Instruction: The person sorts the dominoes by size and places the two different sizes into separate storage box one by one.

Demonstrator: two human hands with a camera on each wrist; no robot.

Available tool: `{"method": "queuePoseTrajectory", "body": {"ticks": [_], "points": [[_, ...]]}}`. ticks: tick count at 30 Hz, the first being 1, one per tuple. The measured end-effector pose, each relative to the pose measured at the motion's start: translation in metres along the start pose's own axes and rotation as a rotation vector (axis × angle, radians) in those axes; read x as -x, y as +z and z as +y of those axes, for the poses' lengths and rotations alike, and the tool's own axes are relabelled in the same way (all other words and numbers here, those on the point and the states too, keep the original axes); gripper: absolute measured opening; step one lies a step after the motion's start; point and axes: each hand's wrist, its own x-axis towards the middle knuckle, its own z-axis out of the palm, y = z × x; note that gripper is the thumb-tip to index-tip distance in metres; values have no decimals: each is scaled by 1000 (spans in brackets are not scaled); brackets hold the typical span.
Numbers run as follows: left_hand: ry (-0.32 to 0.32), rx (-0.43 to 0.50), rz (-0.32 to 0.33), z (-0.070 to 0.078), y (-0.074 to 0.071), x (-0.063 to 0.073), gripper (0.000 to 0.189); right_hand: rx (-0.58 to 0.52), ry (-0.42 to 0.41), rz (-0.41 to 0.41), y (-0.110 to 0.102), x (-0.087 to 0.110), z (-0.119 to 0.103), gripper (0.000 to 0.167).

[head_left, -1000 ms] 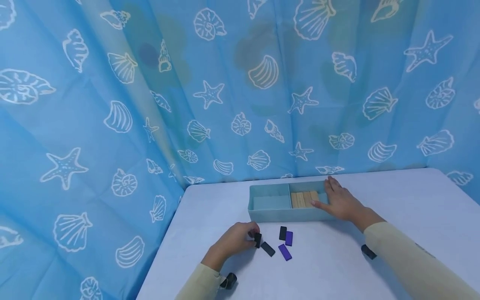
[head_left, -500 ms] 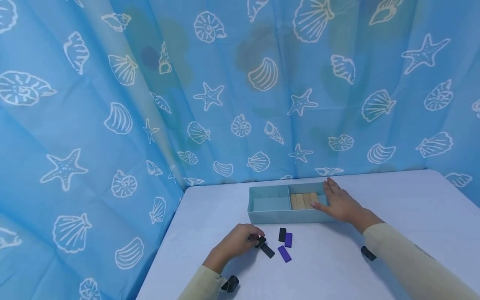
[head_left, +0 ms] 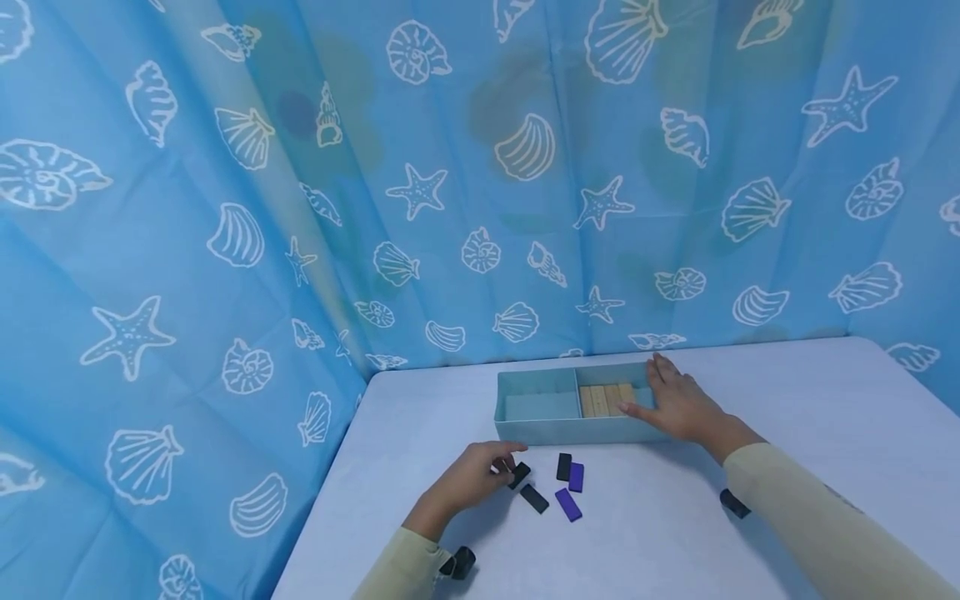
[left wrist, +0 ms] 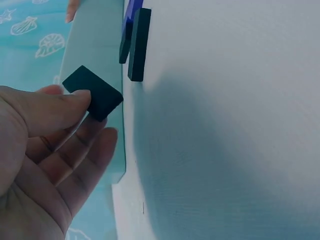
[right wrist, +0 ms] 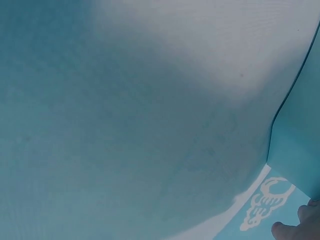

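Note:
My left hand [head_left: 471, 475] pinches a small black block [left wrist: 95, 94] between thumb and fingertips, tilted, its index finger stretched out in the head view. Near it lie a second black block [head_left: 535, 498] and a purple block [head_left: 568, 505]. A little farther off, another black block [head_left: 564, 467] sits side by side with a purple one [head_left: 576, 477]. My right hand [head_left: 684, 406] rests spread over the right end of a pale blue-green divided box [head_left: 570, 432], fingers straight. In the right wrist view only fingertips [right wrist: 295, 230] show, at the lower right corner.
Several light wooden blocks [head_left: 606, 401] stand in a row in the box's right compartment; the left one has a bare floor. A white cloth [head_left: 630, 542] covers the table. Behind and to the left hangs a blue shell-print curtain [head_left: 450, 208].
The left hand has turned the black block from upright to slanted and shifted it slightly, its index finger now extended. The right hand and the box have stayed put.

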Motion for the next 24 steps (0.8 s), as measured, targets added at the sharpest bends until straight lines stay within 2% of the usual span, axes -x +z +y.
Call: {"method": "queuePoseTrajectory", "body": {"ticks": [3,13,20,24], "points": [[-7,26,18,0,-1,1,51,19,-3,1,0,0,1,116],[-30,77,56,4,-9,1,53,46,-11,-11,-3,0,0,114],[18,174,101,12,-18,-6,57,51,-19,-29,-11,-6,-1,114],[39,231,98,16,-20,-14,58,56,-18,-30,-12,-6,1,116]]}}
